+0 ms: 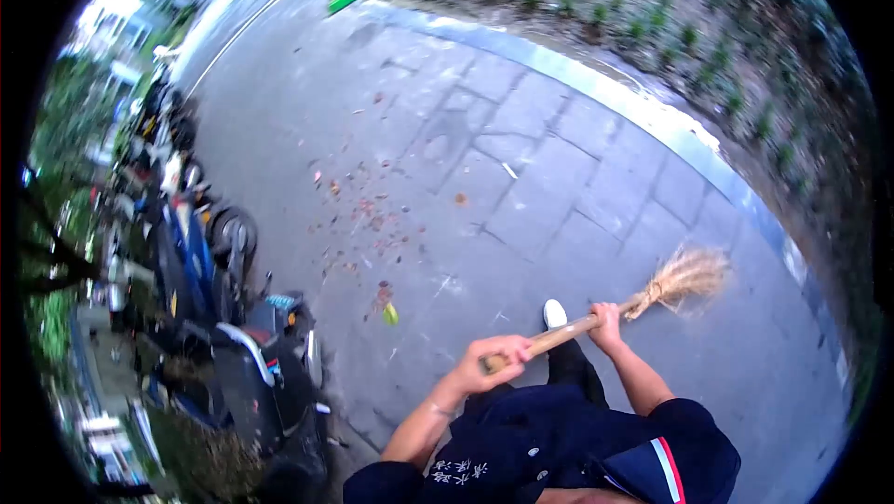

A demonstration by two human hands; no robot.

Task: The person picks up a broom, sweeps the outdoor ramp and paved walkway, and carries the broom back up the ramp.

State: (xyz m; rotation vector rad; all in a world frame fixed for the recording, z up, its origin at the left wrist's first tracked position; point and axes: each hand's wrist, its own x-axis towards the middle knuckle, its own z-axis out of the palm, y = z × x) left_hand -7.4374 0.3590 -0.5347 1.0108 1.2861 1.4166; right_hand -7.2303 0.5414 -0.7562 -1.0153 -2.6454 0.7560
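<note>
A straw broom with a wooden handle (565, 334) is held slantwise in front of my body. My left hand (494, 361) is wrapped round the upper end of the handle. Nearer the bristles, my right hand (606, 321) grips the same handle. The broom's straw head (684, 279) points to the right over the pavement, its edges blurred. Dry leaves (372, 215) lie scattered on the ground ahead and to the left, with a yellow-green leaf (390, 315) at their near end.
Parked motorbikes and scooters (265, 374) line the left side. A pale kerb (596, 85) curves along a planted bed (670, 20) at the upper right. Far ahead lies a green object (343, 1). My white shoe (555, 313) shows beside the handle.
</note>
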